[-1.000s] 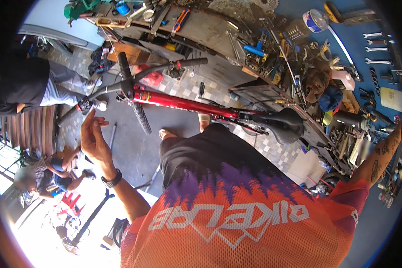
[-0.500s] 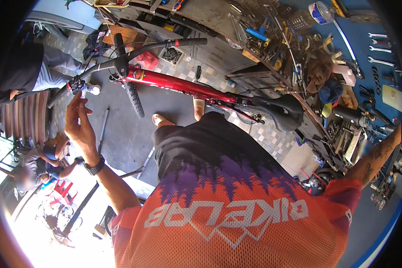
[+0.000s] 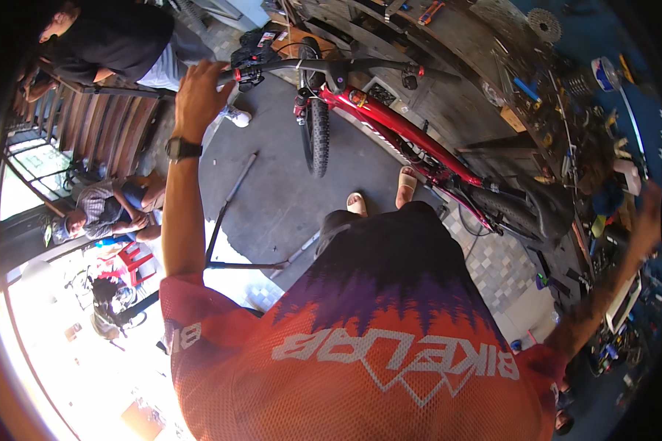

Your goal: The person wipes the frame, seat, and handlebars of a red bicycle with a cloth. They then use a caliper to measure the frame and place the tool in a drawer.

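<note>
A red mountain bike (image 3: 419,136) stands in front of me, its front wheel turned and its black handlebar (image 3: 287,65) reaching to the left. My left hand (image 3: 198,95), with a dark watch at the wrist, is closed over the left end of that handlebar; the grip beneath is mostly hidden by the hand. Out at the right rim, my right hand (image 3: 649,213) is raised near the tool wall. Motion smears its fingers, so whether it holds anything does not show. The black saddle (image 3: 555,209) lies below that arm's reach, beside the workbench.
Along the right runs a cluttered workbench (image 3: 485,44) with tools, below a blue tool wall (image 3: 643,110). A person in a black shirt (image 3: 114,40) stands at upper left by a slatted wooden bench (image 3: 114,128). Another person (image 3: 114,209) sits lower left. A metal stand (image 3: 224,213) lies on the floor.
My view has swung, and the bike appears further right with its front wheel straighter toward me. My left hand has gone from beside the handlebar onto its end. My right hand has come into view.
</note>
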Demonstrator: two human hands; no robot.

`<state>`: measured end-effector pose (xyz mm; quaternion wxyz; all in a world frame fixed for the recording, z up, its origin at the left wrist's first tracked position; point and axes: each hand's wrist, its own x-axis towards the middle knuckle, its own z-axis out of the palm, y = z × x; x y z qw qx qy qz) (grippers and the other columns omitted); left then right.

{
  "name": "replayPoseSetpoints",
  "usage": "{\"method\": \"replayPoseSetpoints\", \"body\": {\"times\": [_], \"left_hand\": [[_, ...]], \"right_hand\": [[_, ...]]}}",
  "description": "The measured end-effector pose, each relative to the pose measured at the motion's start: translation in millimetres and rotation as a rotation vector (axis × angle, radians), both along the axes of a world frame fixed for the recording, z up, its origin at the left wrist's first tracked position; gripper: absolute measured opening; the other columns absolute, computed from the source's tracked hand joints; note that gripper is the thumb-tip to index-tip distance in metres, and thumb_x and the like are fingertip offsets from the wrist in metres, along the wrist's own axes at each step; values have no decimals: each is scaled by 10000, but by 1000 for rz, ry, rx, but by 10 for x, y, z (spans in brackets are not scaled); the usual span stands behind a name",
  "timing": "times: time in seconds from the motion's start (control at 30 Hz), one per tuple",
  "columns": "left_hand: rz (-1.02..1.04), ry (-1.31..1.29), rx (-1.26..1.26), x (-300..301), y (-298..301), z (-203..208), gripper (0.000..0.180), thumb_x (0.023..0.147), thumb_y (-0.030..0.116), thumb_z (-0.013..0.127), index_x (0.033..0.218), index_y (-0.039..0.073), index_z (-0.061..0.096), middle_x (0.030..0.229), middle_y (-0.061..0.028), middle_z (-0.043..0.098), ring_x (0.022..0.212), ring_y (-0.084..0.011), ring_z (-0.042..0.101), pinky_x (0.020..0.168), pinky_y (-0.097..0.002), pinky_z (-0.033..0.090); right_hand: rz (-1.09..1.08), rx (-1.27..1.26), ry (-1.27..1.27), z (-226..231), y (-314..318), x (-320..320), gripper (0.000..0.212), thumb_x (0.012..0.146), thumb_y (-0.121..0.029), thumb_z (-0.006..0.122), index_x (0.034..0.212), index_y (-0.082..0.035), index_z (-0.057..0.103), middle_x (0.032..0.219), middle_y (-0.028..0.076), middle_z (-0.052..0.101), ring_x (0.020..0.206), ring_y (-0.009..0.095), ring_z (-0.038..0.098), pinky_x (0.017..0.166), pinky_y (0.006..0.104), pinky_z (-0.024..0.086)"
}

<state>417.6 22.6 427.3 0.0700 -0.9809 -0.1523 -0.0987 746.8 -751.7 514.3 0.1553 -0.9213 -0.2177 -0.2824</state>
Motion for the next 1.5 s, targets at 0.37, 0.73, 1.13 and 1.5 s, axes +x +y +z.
{"method": "replayPoseSetpoints", "body": {"times": [0.37, 0.73, 1.13, 1.5], "left_hand": [[-184, 245, 318, 371, 308, -633, 492, 731, 370, 862, 1096, 83, 699, 1115, -65, 707, 1196, -285, 582, 938, -454, 454], [-88, 324, 235, -9, 235, -619, 405, 666, 335, 901, 953, 83, 765, 1010, -101, 730, 1105, -297, 628, 934, -449, 457], [71, 461, 101, -1366, -366, -635, 476, 675, 319, 893, 1012, 56, 684, 1031, -109, 698, 1095, -300, 607, 937, -455, 431], [429, 342, -260, -2716, -1202, -894, 476, 703, 305, 911, 977, 44, 622, 913, -105, 678, 987, -298, 601, 878, -440, 413]], "right_hand": [[77, -240, 757, -1871, 1598, -742, 571, 944, -607, 642, 1038, -49, 723, 986, 147, 734, 932, 326, 705, 833, 404, 532], [28, -371, 811, -1959, 1533, -1087, 550, 839, -582, 758, 931, -41, 721, 913, 176, 749, 921, 365, 725, 812, 454, 542], [215, -778, 853, -1725, 1096, -2035, 299, 729, -227, 820, 988, -149, 691, 885, 115, 742, 882, 340, 721, 785, 456, 558], [380, -678, 911, -1793, 917, -2615, 237, 749, -241, 833, 917, -185, 676, 754, 85, 702, 774, 296, 683, 834, 436, 492]]}}
